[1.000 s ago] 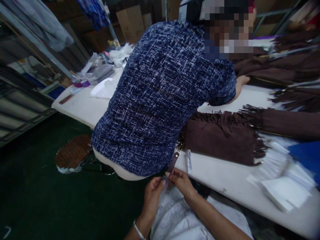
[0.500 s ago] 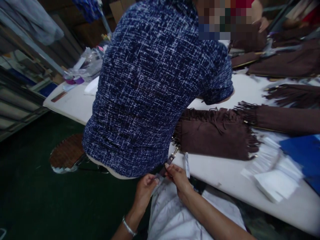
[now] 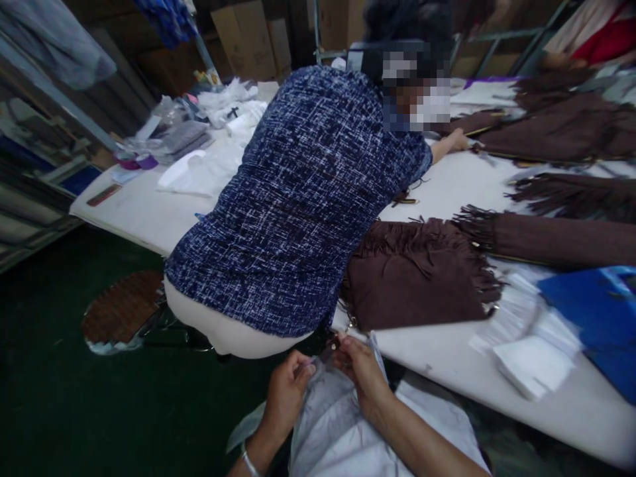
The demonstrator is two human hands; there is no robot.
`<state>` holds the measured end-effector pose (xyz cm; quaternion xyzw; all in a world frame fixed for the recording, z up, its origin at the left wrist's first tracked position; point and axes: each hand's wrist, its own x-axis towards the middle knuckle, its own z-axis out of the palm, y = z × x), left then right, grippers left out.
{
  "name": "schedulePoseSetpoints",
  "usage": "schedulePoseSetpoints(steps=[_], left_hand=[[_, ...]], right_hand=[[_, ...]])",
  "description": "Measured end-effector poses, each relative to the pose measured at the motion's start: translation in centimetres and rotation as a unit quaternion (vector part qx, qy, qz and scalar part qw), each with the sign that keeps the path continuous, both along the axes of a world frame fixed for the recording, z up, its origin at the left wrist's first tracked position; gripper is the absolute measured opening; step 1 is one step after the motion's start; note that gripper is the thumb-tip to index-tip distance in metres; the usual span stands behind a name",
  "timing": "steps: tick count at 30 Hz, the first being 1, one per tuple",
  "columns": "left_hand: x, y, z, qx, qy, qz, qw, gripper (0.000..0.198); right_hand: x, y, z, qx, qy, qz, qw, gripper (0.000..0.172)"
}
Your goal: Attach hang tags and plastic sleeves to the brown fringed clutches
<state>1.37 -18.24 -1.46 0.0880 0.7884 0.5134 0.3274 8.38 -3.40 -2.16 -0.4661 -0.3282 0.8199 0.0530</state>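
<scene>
My left hand (image 3: 287, 392) and my right hand (image 3: 358, 370) are close together at the white table's near edge (image 3: 447, 364), both pinching a thin brown strap (image 3: 332, 348) with a metal clasp, over a clear plastic sleeve (image 3: 322, 411) on my lap. The strap leads up toward a brown fringed bag (image 3: 417, 275) lying on the table. Most of the strap is hidden by my fingers.
A co-worker in a blue and white patterned top (image 3: 308, 199) leans over the table just ahead, by a woven stool (image 3: 122, 308). More brown fringed bags (image 3: 561, 232), white packets (image 3: 531, 364), a blue sheet (image 3: 596, 311) and plastic clutter (image 3: 189, 136) lie on the table.
The strap has been drawn down between my fingers so less of it shows. The co-worker has bent farther forward over the table, reaching an arm to the far side.
</scene>
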Motion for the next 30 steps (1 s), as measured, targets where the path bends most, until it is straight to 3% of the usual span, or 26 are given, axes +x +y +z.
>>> schedulePoseSetpoints(steps=[2, 5, 12, 20, 25, 28, 30], left_hand=[[0.2, -0.9, 0.5, -0.023, 0.023, -0.022, 0.999, 0.015], [0.6, -0.9, 0.5, -0.012, -0.010, 0.001, 1.000, 0.017], [1.4, 2.7, -1.1, 0.076, -0.112, 0.076, 0.988, 0.026], [1.0, 6.0, 0.2, 0.130, -0.173, 0.082, 0.973, 0.029], [0.9, 6.8, 0.4, 0.136, -0.183, 0.067, 0.971, 0.025], [0.6, 6.5, 0.6, 0.115, -0.199, 0.062, 0.971, 0.026], [0.4, 6.3, 0.8, 0.108, -0.201, 0.063, 0.971, 0.027]], right_hand=[[0.0, 0.1, 0.1, -0.006, -0.003, 0.001, 1.000, 0.035], [0.0, 0.1, 0.2, -0.010, -0.005, 0.012, 1.000, 0.031], [0.5, 0.6, 0.5, -0.030, -0.020, 0.027, 0.999, 0.034], [1.0, 0.8, 0.5, -0.037, 0.024, 0.055, 0.997, 0.039], [1.3, 0.6, 0.4, -0.019, 0.028, 0.054, 0.998, 0.041], [2.3, 1.0, 0.6, 0.019, -0.002, 0.076, 0.997, 0.044], [3.2, 1.9, 1.2, 0.124, -0.001, 0.157, 0.980, 0.039]])
